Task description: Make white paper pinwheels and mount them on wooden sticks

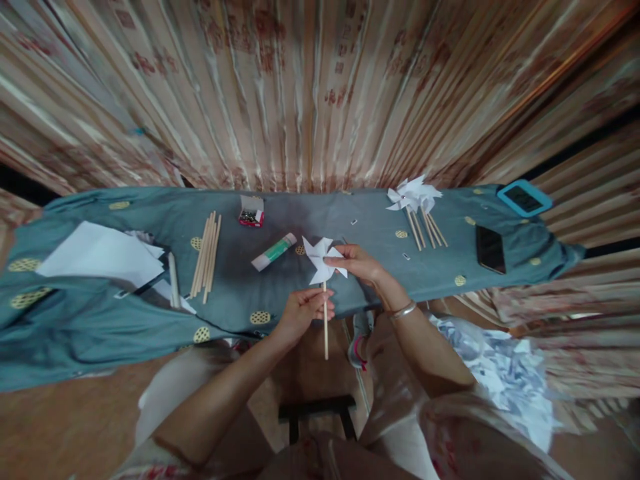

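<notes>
In the middle of the head view, a white paper pinwheel (318, 256) sits at the top of a thin wooden stick (326, 337). My left hand (306, 311) is closed round the stick just below the paper blades. My right hand (357, 261) pinches the pinwheel at its centre and right blade, with thumb and fingers closed on the paper. Left of the pinwheel lies a glue stick (274, 251) with a green label. A small open box of pins (251, 212) stands farther back.
Loose wooden sticks (206, 257) and white paper sheets (103, 257) lie to the left. Several pinwheels (414, 195) rest at the back right, near a black phone (491, 249) and a blue-framed device (525, 198). A bag of folded white paper (510, 373) stands beside my right leg.
</notes>
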`<state>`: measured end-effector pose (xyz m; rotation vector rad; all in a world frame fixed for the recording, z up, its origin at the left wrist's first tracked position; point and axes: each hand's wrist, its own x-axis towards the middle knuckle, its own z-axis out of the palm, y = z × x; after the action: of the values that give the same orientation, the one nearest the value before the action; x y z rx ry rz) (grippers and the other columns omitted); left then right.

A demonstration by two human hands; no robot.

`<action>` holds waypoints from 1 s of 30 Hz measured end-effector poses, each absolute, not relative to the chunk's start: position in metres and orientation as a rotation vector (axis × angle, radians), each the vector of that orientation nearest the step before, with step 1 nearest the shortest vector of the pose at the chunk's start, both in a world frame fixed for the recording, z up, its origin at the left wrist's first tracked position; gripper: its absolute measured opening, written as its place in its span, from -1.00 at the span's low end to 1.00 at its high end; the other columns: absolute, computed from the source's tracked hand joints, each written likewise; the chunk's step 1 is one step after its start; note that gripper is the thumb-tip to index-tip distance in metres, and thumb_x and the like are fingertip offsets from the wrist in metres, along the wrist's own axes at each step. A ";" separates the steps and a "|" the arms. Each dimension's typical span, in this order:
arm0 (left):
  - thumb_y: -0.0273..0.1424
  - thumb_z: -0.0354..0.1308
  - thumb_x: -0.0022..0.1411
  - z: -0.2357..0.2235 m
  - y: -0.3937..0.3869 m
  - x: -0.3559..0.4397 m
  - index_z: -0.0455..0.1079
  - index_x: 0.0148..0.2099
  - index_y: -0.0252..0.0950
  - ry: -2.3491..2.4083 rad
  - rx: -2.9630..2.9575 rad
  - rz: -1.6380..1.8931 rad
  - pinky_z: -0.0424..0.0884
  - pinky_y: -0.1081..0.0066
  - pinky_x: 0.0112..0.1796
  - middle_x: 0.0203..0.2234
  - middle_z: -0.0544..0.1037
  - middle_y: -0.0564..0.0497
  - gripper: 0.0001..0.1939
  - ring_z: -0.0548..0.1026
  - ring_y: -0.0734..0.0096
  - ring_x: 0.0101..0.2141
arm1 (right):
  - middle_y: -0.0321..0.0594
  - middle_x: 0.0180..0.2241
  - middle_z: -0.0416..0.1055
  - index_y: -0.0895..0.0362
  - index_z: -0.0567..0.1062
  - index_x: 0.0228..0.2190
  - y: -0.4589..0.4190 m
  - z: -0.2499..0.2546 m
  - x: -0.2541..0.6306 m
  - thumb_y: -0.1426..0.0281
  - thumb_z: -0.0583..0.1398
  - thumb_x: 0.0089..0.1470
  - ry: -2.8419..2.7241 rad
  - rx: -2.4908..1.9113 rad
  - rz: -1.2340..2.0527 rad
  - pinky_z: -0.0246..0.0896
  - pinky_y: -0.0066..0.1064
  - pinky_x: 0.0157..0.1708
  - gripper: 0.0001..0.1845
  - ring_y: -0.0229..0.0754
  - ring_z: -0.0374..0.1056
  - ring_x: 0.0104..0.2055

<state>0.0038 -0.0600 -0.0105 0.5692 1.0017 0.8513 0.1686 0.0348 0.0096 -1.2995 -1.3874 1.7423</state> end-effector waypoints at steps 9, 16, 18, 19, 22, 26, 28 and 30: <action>-0.07 0.52 -0.29 -0.002 -0.038 0.011 0.58 -0.31 -0.41 0.999 0.549 0.924 0.47 0.44 -0.44 -0.58 0.56 0.00 -0.43 0.49 0.48 -0.59 | -0.29 -0.46 0.50 0.14 0.59 -0.40 0.043 0.004 0.172 0.02 0.46 -0.33 -1.086 -1.238 1.719 0.24 -0.44 -0.39 -0.48 -0.31 0.31 -0.44; -0.15 0.48 -0.15 -0.010 -0.025 0.016 0.57 -0.31 -0.40 1.042 0.611 0.967 0.47 0.43 -0.43 -0.59 0.54 0.02 -0.55 0.48 0.48 -0.59 | -0.39 -0.63 0.36 0.11 0.48 -0.57 0.049 0.004 0.177 -0.10 0.40 -0.30 -1.074 -1.296 1.548 0.07 -0.46 -0.53 -0.47 -0.35 0.14 -0.58; -0.16 0.47 -0.13 -0.012 -0.023 0.017 0.57 -0.31 -0.41 1.056 0.624 0.970 0.46 0.43 -0.44 -0.59 0.55 0.01 -0.57 0.48 0.48 -0.59 | -0.39 -0.63 0.37 0.11 0.47 -0.58 0.047 0.004 0.178 -0.08 0.40 -0.29 -1.102 -1.302 1.511 0.05 -0.45 -0.53 -0.48 -0.35 0.13 -0.58; -0.17 0.46 -0.13 -0.013 -0.022 0.018 0.57 -0.31 -0.41 1.059 0.629 0.971 0.46 0.43 -0.44 -0.59 0.55 0.01 -0.57 0.48 0.48 -0.59 | -0.38 -0.63 0.37 0.11 0.47 -0.58 0.046 0.005 0.179 -0.08 0.40 -0.29 -1.108 -1.300 1.501 0.05 -0.45 -0.53 -0.49 -0.36 0.14 -0.58; -0.18 0.46 -0.14 -0.015 -0.021 0.020 0.57 -0.31 -0.40 1.066 0.635 0.971 0.47 0.44 -0.44 -0.59 0.55 0.01 -0.59 0.48 0.48 -0.59 | -0.40 -0.62 0.38 0.11 0.46 -0.59 0.042 0.007 0.181 -0.05 0.41 -0.32 -1.080 -1.299 1.500 0.08 -0.47 -0.51 -0.50 -0.37 0.17 -0.57; -0.20 0.46 -0.14 -0.015 -0.020 0.021 0.57 -0.31 -0.40 1.072 0.638 0.984 0.46 0.45 -0.45 -0.60 0.56 0.03 -0.60 0.48 0.49 -0.59 | -0.42 -0.62 0.38 0.10 0.45 -0.58 0.040 0.009 0.179 -0.02 0.44 -0.37 -1.017 -1.305 1.555 0.16 -0.47 -0.49 -0.50 -0.37 0.20 -0.56; -0.20 0.46 -0.13 -0.015 -0.019 0.021 0.57 -0.30 -0.40 1.073 0.647 0.990 0.46 0.46 -0.46 -0.60 0.55 0.03 -0.60 0.48 0.48 -0.59 | -0.42 -0.61 0.39 0.10 0.44 -0.58 0.040 0.010 0.178 -0.02 0.44 -0.40 -0.995 -1.302 1.587 0.20 -0.47 -0.46 -0.49 -0.37 0.23 -0.55; -0.21 0.45 -0.11 -0.014 -0.018 0.021 0.57 -0.29 -0.41 1.082 0.655 0.989 0.46 0.45 -0.45 -0.60 0.56 0.02 -0.61 0.49 0.48 -0.59 | -0.41 -0.60 0.39 0.10 0.43 -0.58 0.039 0.009 0.178 -0.01 0.45 -0.41 -0.975 -1.318 1.606 0.22 -0.48 -0.43 -0.48 -0.37 0.26 -0.54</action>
<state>0.0213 -0.0177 -0.0143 0.6546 1.0815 0.9891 0.1779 0.0394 0.0094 -1.3177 -0.9749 1.6056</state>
